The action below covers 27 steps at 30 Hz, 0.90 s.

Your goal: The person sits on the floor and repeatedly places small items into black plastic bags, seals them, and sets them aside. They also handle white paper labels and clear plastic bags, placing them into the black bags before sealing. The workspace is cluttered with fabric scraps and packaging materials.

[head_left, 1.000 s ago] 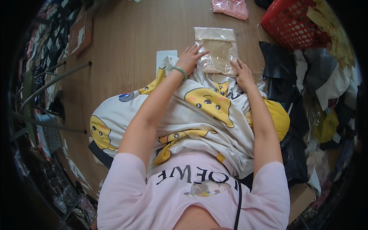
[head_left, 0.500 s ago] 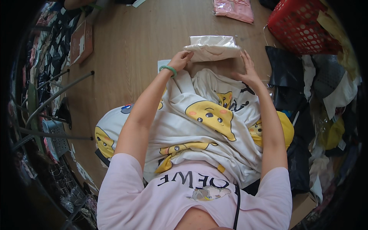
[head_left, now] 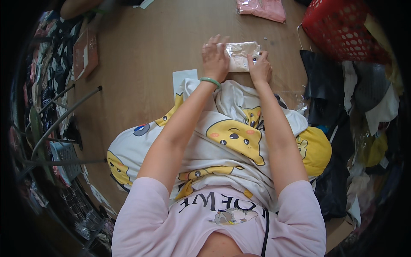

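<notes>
In front of my knees lies a cream folded garment in a clear plastic bag (head_left: 238,59), flat on the wooden floor. My left hand (head_left: 215,59) rests at its left end, fingers stretched out and apart, with a green bangle (head_left: 210,81) on the wrist. At the other end, my right hand (head_left: 260,68) grips the bag's edge, thumb on top and fingers curled round the side. White fabric with yellow cartoon faces (head_left: 233,135) covers my legs, just below the bag.
A white sheet (head_left: 184,80) lies left of my left wrist. Farther off is a pink bagged garment (head_left: 262,8). A red perforated basket (head_left: 338,32) and dark cloth (head_left: 323,81) stand to the right. Metal legs (head_left: 64,111) and a pink tray (head_left: 85,55) are at left.
The bag's raised near part has gone down, and the bag now lies flat. My left hand has moved forward and right onto its end; my right hand has moved left and taken its edge.
</notes>
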Each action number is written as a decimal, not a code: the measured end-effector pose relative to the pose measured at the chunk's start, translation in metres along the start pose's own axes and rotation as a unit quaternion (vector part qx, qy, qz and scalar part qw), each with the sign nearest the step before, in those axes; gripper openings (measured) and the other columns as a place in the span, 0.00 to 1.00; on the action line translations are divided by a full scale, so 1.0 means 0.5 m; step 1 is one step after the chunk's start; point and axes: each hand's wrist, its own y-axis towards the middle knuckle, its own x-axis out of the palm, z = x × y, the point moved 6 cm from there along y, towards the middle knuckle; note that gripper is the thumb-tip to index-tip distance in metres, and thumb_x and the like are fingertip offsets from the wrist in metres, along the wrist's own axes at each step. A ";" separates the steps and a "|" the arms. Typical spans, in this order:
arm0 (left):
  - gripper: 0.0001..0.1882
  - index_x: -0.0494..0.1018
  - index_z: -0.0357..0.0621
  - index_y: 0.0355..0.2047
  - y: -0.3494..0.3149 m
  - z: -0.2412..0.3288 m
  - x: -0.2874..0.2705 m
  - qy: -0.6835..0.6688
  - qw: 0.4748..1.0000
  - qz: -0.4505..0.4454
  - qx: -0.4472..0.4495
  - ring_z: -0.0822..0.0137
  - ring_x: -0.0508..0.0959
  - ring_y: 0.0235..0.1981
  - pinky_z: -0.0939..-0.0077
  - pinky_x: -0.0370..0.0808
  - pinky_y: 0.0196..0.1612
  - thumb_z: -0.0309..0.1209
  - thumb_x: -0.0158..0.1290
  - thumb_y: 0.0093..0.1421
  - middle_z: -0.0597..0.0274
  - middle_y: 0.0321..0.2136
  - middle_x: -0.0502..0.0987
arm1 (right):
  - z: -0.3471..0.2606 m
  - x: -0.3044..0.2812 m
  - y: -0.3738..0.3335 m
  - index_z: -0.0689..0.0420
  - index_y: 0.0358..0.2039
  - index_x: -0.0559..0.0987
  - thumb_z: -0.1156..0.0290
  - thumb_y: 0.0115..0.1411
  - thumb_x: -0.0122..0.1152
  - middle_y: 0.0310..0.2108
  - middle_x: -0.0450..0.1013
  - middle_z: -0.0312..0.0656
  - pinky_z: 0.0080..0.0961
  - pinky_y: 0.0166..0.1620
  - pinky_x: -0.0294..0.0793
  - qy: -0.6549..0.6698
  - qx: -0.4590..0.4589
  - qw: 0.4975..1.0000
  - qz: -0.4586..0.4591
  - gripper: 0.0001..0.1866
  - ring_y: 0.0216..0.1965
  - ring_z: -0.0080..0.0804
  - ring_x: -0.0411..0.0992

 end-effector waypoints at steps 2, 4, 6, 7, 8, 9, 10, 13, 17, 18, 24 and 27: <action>0.30 0.52 0.71 0.69 -0.017 0.037 0.044 0.031 0.991 -0.075 0.105 0.53 0.40 0.73 0.49 0.34 0.70 0.52 0.39 0.68 0.62 0.72 0.43 | -0.006 0.002 -0.019 0.56 0.50 0.64 0.48 0.59 0.59 0.37 0.79 0.52 0.48 0.47 0.69 0.012 -0.028 0.999 0.041 0.29 0.40 0.52 0.78; 0.29 0.49 0.79 0.69 -0.028 0.026 0.065 0.061 0.988 -0.096 0.105 0.53 0.39 0.73 0.47 0.29 0.70 0.56 0.35 0.68 0.65 0.72 0.43 | -0.005 0.002 -0.035 0.55 0.54 0.62 0.51 0.59 0.63 0.44 0.76 0.52 0.48 0.48 0.67 0.048 -0.036 0.997 0.057 0.31 0.43 0.52 0.76; 0.30 0.48 0.84 0.69 -0.035 0.018 0.081 0.093 0.984 -0.111 0.107 0.51 0.39 0.73 0.43 0.26 0.69 0.59 0.32 0.67 0.67 0.72 0.44 | -0.004 0.000 -0.048 0.55 0.54 0.63 0.54 0.57 0.65 0.46 0.73 0.51 0.47 0.49 0.67 0.084 -0.035 0.987 0.130 0.32 0.44 0.52 0.75; 0.29 0.48 0.84 0.69 -0.035 0.015 0.089 0.094 0.983 -0.116 0.109 0.51 0.39 0.73 0.43 0.26 0.69 0.59 0.32 0.67 0.67 0.72 0.44 | 0.002 -0.005 -0.054 0.55 0.55 0.63 0.55 0.57 0.66 0.48 0.72 0.51 0.46 0.49 0.68 0.102 -0.034 0.980 0.167 0.32 0.44 0.52 0.74; 0.29 0.48 0.84 0.69 -0.030 0.015 0.090 0.097 0.982 -0.120 0.113 0.51 0.39 0.73 0.43 0.26 0.69 0.60 0.32 0.67 0.67 0.72 0.44 | 0.011 -0.001 -0.051 0.55 0.54 0.64 0.57 0.56 0.67 0.48 0.70 0.50 0.44 0.49 0.69 0.124 -0.026 0.979 0.162 0.31 0.44 0.49 0.73; 0.29 0.48 0.84 0.69 -0.027 0.017 0.090 0.100 0.980 -0.123 0.118 0.51 0.39 0.73 0.43 0.26 0.69 0.60 0.32 0.67 0.67 0.72 0.44 | 0.020 0.003 -0.046 0.55 0.54 0.65 0.59 0.56 0.68 0.49 0.69 0.49 0.42 0.49 0.69 0.147 -0.017 0.976 0.158 0.30 0.43 0.47 0.73; 0.29 0.48 0.85 0.69 -0.027 0.019 0.091 0.097 0.979 -0.130 0.120 0.49 0.39 0.73 0.43 0.28 0.69 0.60 0.32 0.67 0.66 0.72 0.45 | 0.031 0.005 -0.044 0.56 0.53 0.67 0.61 0.55 0.68 0.50 0.68 0.48 0.40 0.49 0.70 0.170 -0.008 0.973 0.154 0.29 0.43 0.45 0.73; 0.30 0.48 0.84 0.69 -0.013 0.020 0.091 0.085 0.971 -0.185 0.125 0.48 0.42 0.72 0.42 0.32 0.70 0.61 0.34 0.66 0.64 0.72 0.46 | 0.103 -0.020 -0.029 0.57 0.50 0.72 0.65 0.54 0.68 0.47 0.70 0.46 0.34 0.48 0.73 0.304 0.052 0.946 0.098 0.24 0.40 0.36 0.73; 0.33 0.54 0.80 0.67 0.027 0.033 0.063 0.098 0.955 -0.254 0.116 0.45 0.54 0.68 0.38 0.44 0.68 0.57 0.45 0.61 0.59 0.69 0.54 | 0.209 -0.259 -0.095 0.59 0.49 0.77 0.66 0.61 0.65 0.45 0.75 0.39 0.19 0.43 0.74 0.394 0.042 0.912 0.105 0.17 0.40 0.22 0.74; 0.35 0.56 0.76 0.67 0.033 0.029 0.059 0.096 0.955 -0.255 0.119 0.45 0.57 0.67 0.39 0.48 0.67 0.55 0.50 0.59 0.58 0.68 0.57 | 0.220 -0.342 -0.131 0.59 0.45 0.79 0.68 0.63 0.63 0.40 0.77 0.36 0.17 0.44 0.73 0.406 0.075 0.904 0.113 0.12 0.38 0.19 0.74; 0.47 0.52 0.67 0.69 0.035 0.035 0.036 -0.161 0.954 -0.238 0.082 0.51 0.74 0.55 0.48 0.59 0.64 0.46 0.64 0.52 0.55 0.51 0.77 | 0.493 -0.728 -0.392 0.59 0.44 0.81 0.64 0.67 0.57 0.38 0.79 0.36 0.17 0.41 0.72 0.341 0.170 0.871 0.310 0.13 0.35 0.19 0.75; 0.46 0.53 0.67 0.69 0.023 0.040 0.030 -0.173 0.955 -0.215 0.111 0.51 0.76 0.53 0.53 0.63 0.61 0.46 0.64 0.53 0.53 0.50 0.78 | 0.706 -0.754 -0.563 0.58 0.42 0.81 0.63 0.65 0.59 0.34 0.80 0.36 0.19 0.39 0.73 0.185 0.280 0.873 0.354 0.13 0.33 0.19 0.75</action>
